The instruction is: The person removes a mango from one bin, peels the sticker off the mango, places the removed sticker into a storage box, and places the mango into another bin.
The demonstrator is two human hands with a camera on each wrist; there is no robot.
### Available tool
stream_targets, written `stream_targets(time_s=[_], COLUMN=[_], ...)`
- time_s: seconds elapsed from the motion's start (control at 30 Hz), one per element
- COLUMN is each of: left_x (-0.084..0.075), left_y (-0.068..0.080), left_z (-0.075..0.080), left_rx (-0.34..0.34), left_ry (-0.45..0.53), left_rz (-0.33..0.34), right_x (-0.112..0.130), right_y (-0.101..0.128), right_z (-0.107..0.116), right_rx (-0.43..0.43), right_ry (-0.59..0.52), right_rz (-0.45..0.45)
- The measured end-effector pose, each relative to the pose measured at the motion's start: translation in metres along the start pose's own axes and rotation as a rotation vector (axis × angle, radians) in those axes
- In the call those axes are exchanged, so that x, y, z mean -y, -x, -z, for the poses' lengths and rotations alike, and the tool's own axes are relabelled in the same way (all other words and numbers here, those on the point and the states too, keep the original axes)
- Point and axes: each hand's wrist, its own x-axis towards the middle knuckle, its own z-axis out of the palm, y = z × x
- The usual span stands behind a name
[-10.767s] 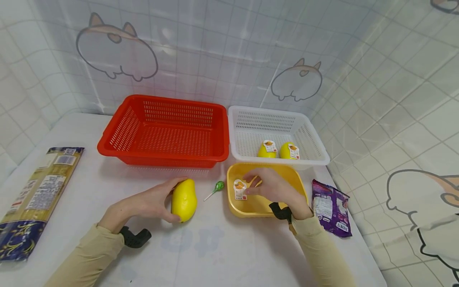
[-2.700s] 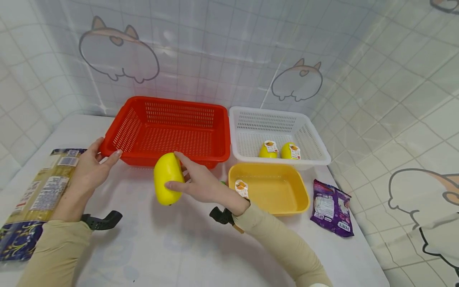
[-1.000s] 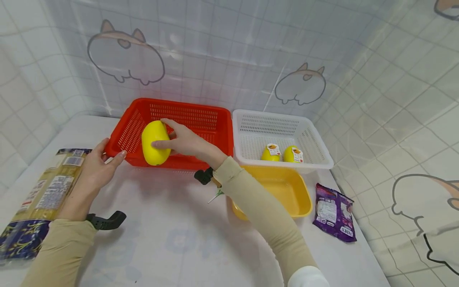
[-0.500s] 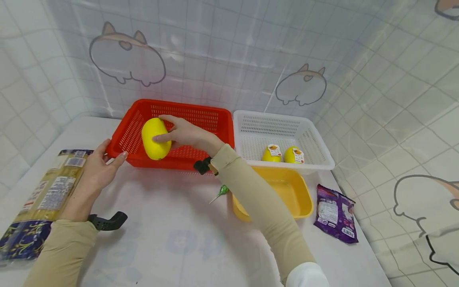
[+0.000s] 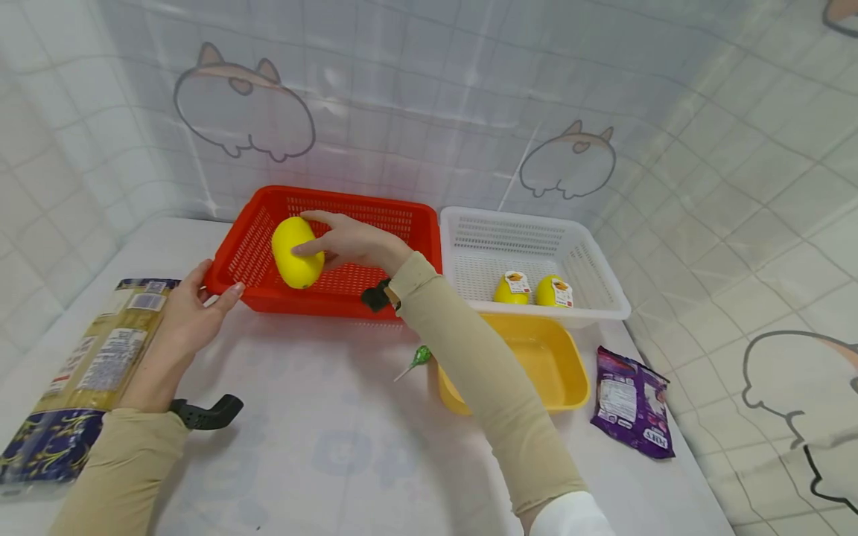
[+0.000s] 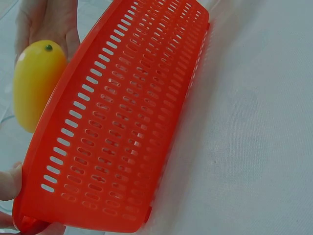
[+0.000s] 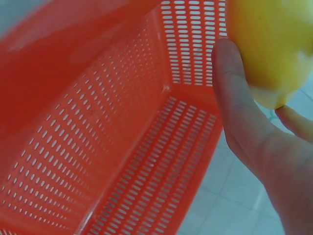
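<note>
A yellow mango (image 5: 297, 253) is held between the thumb and fingers of my right hand (image 5: 351, 240), above the left half of the red plastic basket (image 5: 338, 305). In the right wrist view the mango (image 7: 271, 49) shows at the upper right, with the basket's slotted floor (image 7: 151, 161) beside it. My left hand (image 5: 191, 309) grips the front left corner of the basket's rim, thumb on the near side. The left wrist view shows the fingertips (image 6: 10, 183) at that corner and the mango (image 6: 36, 85) beyond the wall.
Two yellow fruits with labels (image 5: 512, 289) lie in the white basket (image 5: 462, 257) at right. A yellow tub (image 5: 546, 365) stands before it, partly behind my right forearm. Nearby are a green lollipop (image 5: 421, 356), a purple packet (image 5: 630, 402) and a long pasta packet (image 5: 107, 365) at left.
The mango went from the table under my left hand into my right hand, then up over the red basket. My left hand moved to the basket's corner. My right hand left the yellow tub.
</note>
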Motion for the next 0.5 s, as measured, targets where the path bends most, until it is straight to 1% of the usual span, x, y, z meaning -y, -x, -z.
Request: stream_targets(time_s=[0.3, 0.5], left_x=[-0.002, -0.002], left_y=[0.000, 0.002], left_z=[0.000, -0.001], left_rx=[-0.001, 0.003], left_ry=[0.005, 0.013], left_rz=[0.003, -0.004], right_x=[-0.003, -0.006], right_y=[-0.012, -0.023], right_z=[0.008, 0.014], right_rx=[-0.007, -0.031], right_ry=[-0.058, -0.104], right_rz=[-0.016, -0.022])
